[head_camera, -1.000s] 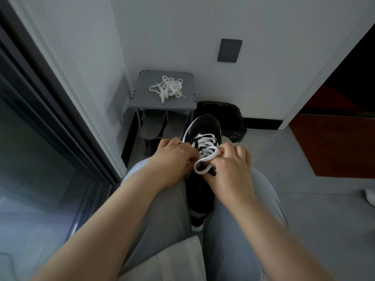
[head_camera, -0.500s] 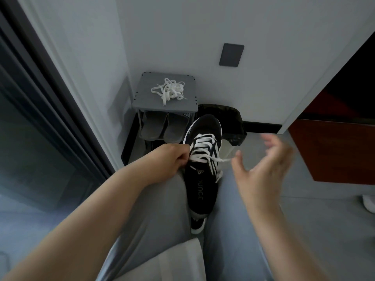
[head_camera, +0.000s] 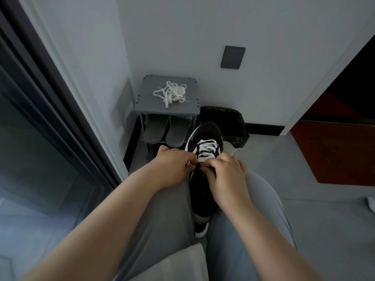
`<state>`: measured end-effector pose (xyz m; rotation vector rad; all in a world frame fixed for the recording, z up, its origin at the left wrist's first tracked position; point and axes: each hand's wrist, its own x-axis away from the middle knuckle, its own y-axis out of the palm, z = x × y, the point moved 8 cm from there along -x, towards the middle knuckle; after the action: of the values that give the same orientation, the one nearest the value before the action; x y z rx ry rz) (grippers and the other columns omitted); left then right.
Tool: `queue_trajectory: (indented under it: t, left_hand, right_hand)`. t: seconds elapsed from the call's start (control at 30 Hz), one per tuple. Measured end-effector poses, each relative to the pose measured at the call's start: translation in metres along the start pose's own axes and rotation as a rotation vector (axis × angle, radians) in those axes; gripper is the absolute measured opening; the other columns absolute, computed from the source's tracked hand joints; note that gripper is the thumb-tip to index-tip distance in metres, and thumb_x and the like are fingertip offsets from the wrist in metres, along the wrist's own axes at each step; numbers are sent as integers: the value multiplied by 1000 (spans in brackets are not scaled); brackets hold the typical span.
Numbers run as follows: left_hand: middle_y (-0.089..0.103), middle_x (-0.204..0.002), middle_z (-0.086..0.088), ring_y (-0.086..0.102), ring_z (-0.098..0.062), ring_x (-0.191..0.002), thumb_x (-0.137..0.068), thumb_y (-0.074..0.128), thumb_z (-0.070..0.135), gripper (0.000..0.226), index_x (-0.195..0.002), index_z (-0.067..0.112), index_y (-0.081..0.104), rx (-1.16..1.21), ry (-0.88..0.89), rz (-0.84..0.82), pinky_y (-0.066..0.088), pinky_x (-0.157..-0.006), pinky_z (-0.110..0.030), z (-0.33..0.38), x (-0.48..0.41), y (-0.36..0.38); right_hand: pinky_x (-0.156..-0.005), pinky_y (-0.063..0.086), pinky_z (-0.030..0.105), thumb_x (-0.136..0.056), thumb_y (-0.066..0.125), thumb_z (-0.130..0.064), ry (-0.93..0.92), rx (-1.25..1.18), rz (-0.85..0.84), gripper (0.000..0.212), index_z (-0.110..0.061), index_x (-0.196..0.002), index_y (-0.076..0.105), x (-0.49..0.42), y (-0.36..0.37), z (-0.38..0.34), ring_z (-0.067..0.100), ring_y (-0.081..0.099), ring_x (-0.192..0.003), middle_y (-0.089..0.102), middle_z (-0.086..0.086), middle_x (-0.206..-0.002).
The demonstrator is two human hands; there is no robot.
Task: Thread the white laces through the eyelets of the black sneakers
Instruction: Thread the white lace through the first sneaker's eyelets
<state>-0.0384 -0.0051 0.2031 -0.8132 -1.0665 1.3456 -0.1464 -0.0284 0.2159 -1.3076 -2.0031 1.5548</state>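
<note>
A black sneaker (head_camera: pixel 203 191) lies wedged between my knees, toe pointing away. White lace (head_camera: pixel 207 149) crosses its front eyelets in several rows. My left hand (head_camera: pixel 172 165) sits at the shoe's left side, fingertips pinching the lace by an eyelet. My right hand (head_camera: pixel 225 173) rests on the tongue area with fingers curled onto the shoe's upper edge; what they hold is hidden. A second white lace (head_camera: pixel 172 93) lies in a loose tangle on the grey shoe rack.
The grey shoe rack (head_camera: pixel 146 102) stands against the wall with grey slippers (head_camera: pixel 162 130) on its lower shelf. A black bin (head_camera: pixel 225 120) sits right of it. A dark glass door runs along the left. Grey floor lies to the right.
My right hand, which had swung out to the right pulling the lace taut, has come back onto the shoe beside my left hand. The left hand stayed at the eyelets.
</note>
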Motion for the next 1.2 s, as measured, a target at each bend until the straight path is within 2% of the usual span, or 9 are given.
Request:
queue_trajectory:
  t: [0.17,0.33,0.6,0.77,0.83,0.93,1.07,1.13,1.2]
  left_hand:
    - [61,-85,8,49,-6,-80,-93,45,22,15,-86,33,53,99,28,31,14,-78,-24,-1,4,-3]
    - [60,-84,12,46,-4,-78,-93,43,18,23,-97,31,62,153,15,29,15,-87,-21,-3,4,-3]
    - [55,-72,14,46,2,-66,-93,46,25,17,-99,30,62,123,-3,46,18,-96,-27,-4,6,-4]
    - [65,-86,11,57,-5,-89,-91,52,26,13,-87,29,64,159,-111,215,19,-94,-28,-11,12,-14]
    - [64,-82,13,57,-6,-90,-89,54,18,17,-80,30,64,216,-163,314,23,-91,-30,-19,18,-19]
    - [59,-74,14,57,-6,-75,-90,55,16,21,-74,29,60,558,-355,525,38,-71,-22,-57,35,-33]
    - [56,-72,7,47,-1,-57,-93,49,19,18,-81,18,62,773,-513,597,35,-55,-18,-91,63,-35]
    - [57,-79,6,48,1,-58,-93,51,24,16,-86,20,65,724,-441,578,38,-59,-19,-84,64,-40]
    - [58,-100,12,54,2,-86,-92,53,28,21,-110,24,63,579,-215,521,41,-78,-13,-54,54,-50]
  right_hand:
    - [-79,14,20,-88,61,-28,-65,7,-31,15,-18,-92,71,-2,0,-1,21,53,-92,56,-2,-87]
    - [-72,23,27,-71,63,-26,-128,105,17,10,-20,-68,70,-5,0,-10,21,58,-65,54,-4,-66]
    - [-82,17,21,-86,64,-32,13,-107,-13,11,-25,-91,71,-1,0,3,12,55,-91,47,-13,-82]
    - [-72,36,31,-64,83,-26,39,-92,184,42,-17,-93,54,7,-21,16,19,58,-79,50,-9,-87]
    - [-69,36,32,-62,83,-33,17,30,110,49,-15,-95,50,8,-17,15,25,60,-74,58,-4,-81]
    - [-59,31,28,-77,69,-33,33,57,8,31,-18,-92,46,6,-13,11,26,60,-66,61,-2,-71]
    - [-46,31,18,-85,58,-18,62,-137,-27,24,-25,-91,36,9,-14,18,4,43,-54,46,-11,-63]
    - [-44,32,15,-81,61,-12,18,-187,-33,34,-26,-97,35,16,-16,17,4,43,-50,43,-11,-59]
    - [-42,32,14,-79,63,-8,-29,-235,-39,43,-25,-107,35,25,-19,13,7,47,-50,43,-11,-56]
